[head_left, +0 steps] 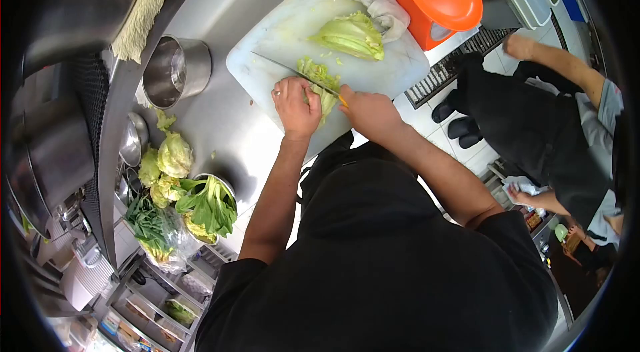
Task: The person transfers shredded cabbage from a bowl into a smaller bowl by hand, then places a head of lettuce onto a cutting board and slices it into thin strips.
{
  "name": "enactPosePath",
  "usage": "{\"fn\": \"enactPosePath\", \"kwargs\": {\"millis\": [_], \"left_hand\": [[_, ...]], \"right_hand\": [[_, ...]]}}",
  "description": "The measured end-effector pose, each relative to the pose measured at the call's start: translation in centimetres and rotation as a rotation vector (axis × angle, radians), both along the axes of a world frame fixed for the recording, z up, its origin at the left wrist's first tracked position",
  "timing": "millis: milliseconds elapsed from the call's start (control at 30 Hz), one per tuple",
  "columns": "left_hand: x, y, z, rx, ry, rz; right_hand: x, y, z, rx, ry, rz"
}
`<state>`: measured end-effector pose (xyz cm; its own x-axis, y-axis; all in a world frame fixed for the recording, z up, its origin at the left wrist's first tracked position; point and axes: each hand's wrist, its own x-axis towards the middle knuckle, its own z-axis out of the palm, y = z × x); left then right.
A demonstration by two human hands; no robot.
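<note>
On the white cutting board (267,45) my left hand (295,107) presses down with curled fingers on a piece of lettuce (325,104). My right hand (370,112) is closed round the yellow handle of a kitchen knife (283,65). The blade lies across the lettuce, just beyond my left fingertips, its tip pointing to the upper left. Cut lettuce shreds (317,71) sit against the blade's far side. Farther up the board rests a larger lettuce chunk (351,37), beside a crumpled white cloth (383,11).
An orange kitchen scale (437,2) stands beyond the board's right corner. At left are a metal pot (175,72), lettuce heads (175,155) and a bowl of leafy greens (212,205). A co-worker in a dark apron (527,119) stands to the right.
</note>
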<state>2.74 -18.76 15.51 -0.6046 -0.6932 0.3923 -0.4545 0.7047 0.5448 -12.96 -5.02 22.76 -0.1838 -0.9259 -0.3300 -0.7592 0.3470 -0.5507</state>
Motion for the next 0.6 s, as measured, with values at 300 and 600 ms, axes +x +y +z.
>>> {"fn": "enactPosePath", "kwargs": {"millis": [300,600], "left_hand": [[0.3,-0.1,-0.9,0.017,0.015,0.001],[0.2,0.0,-0.5,-0.007,0.055,0.002]], "right_hand": [[0.8,2.7,1.0,0.038,-0.009,-0.022],[-0.1,1.1,4.2,0.033,0.047,0.001]]}}
